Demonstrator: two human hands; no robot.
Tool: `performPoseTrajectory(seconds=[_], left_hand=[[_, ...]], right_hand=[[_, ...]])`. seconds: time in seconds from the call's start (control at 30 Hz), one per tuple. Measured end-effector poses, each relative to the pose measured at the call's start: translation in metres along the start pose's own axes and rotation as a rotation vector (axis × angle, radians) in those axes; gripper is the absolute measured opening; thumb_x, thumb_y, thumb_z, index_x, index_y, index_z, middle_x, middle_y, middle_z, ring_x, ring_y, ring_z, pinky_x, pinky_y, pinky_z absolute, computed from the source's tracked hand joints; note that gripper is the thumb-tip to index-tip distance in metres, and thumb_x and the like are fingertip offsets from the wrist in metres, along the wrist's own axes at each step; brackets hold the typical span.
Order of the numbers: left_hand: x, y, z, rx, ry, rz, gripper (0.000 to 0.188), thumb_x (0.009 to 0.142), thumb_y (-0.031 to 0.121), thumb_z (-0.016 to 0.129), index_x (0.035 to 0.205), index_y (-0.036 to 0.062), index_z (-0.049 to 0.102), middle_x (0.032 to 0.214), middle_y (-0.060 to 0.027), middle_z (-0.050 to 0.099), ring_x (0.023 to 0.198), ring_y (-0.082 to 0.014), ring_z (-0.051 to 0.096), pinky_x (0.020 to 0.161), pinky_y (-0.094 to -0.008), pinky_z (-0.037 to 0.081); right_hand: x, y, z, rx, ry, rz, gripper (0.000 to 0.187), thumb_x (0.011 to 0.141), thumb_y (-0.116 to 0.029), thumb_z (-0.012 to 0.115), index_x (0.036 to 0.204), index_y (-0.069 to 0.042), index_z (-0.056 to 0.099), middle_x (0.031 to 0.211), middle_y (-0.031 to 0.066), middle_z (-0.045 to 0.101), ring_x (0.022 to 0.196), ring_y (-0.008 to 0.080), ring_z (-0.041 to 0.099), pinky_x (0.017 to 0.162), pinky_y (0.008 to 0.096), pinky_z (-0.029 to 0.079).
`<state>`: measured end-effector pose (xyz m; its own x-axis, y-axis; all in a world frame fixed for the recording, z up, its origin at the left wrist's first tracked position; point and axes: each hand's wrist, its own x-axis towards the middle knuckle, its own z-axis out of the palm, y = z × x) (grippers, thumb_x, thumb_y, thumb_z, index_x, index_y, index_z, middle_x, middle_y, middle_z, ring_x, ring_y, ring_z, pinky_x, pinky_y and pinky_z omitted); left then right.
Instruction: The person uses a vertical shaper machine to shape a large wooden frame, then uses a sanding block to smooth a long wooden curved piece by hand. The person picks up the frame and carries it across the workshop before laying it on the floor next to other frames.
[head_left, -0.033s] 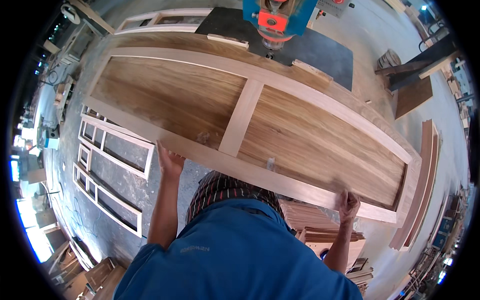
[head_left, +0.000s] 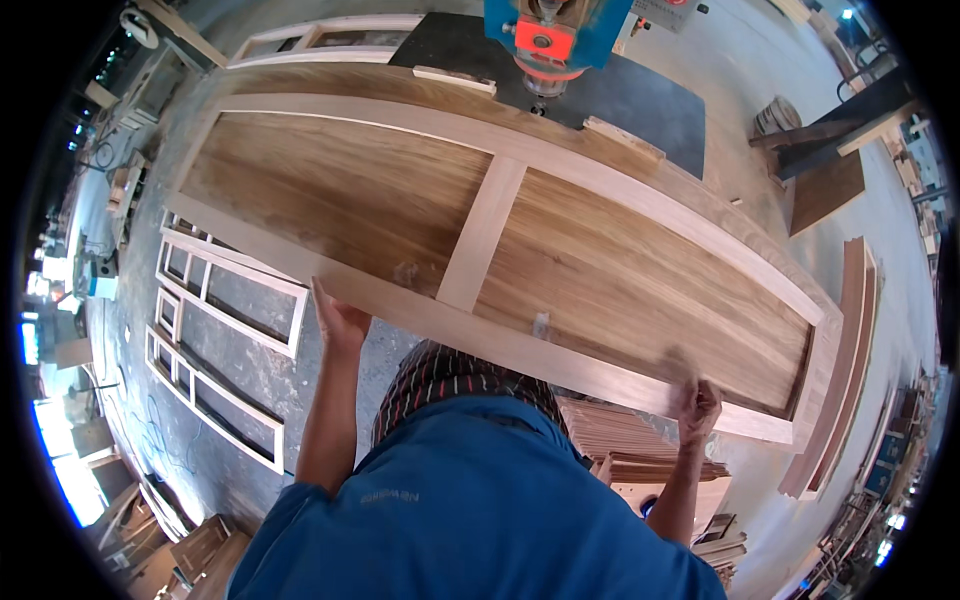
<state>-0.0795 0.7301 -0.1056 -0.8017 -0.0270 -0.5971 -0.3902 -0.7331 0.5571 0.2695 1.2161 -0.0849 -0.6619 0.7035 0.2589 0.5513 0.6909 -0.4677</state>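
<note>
A long wooden cabinet door (head_left: 483, 235), with a pale frame around two brown grained panels, lies tilted across the view in front of me. My left hand (head_left: 342, 322) grips its near edge left of the middle; the thumb points up along the rail and the other fingers are hidden underneath. Toward the right end, my right hand (head_left: 698, 411) is closed over the same near rail with fingers curled. Just beyond the far edge hangs the chuck (head_left: 545, 84) of a blue and orange drilling machine (head_left: 545, 42).
Behind the door, the machine's dark table (head_left: 655, 105) carries a wooden strip (head_left: 624, 138). Pale open frames (head_left: 225, 405) lie on the floor at left. Stacked wooden pieces (head_left: 625, 430) stand close by my right side, with long boards (head_left: 835, 375) farther right. A bucket (head_left: 776, 117) stands at far right.
</note>
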Motion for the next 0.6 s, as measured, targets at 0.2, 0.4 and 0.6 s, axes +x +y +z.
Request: performPoseTrajectory(seconds=[0.2,0.4,0.6], left_hand=[[0.033,-0.006,-0.025,0.048,-0.014,0.121,0.055,0.09,0.049,0.053,0.131,0.0125,0.049,0.124,-0.0065,0.057,0.113,-0.0279,0.056,0.088,-0.0449,0.051],[0.023,-0.008,-0.009,0.044,-0.013,0.102,0.056,0.088,0.051,0.056,0.131,0.0157,0.049,0.125,-0.0053,0.057,0.113,-0.028,0.056,0.09,-0.045,0.05],[-0.001,-0.013,-0.01,-0.043,-0.046,0.047,0.059,0.087,0.05,0.057,0.134,0.0149,0.047,0.127,-0.0048,0.055,0.114,-0.0285,0.054,0.091,-0.047,0.048]], right_hand=[[-0.091,0.009,-0.005,0.502,0.248,0.85,0.04,0.096,-0.035,0.055,0.076,-0.001,0.048,0.067,0.008,0.049,0.062,0.0152,0.046,0.055,0.0292,0.039],[-0.084,-0.011,0.046,1.71,0.36,1.284,0.078,0.076,-0.058,0.07,0.131,-0.01,0.042,0.113,0.0135,0.055,0.108,0.031,0.053,0.092,0.0479,0.047],[-0.079,0.019,0.068,1.641,0.485,1.217,0.057,0.079,-0.051,0.07,0.122,-0.016,0.056,0.122,0.0051,0.059,0.112,0.0268,0.055,0.096,0.048,0.045]])
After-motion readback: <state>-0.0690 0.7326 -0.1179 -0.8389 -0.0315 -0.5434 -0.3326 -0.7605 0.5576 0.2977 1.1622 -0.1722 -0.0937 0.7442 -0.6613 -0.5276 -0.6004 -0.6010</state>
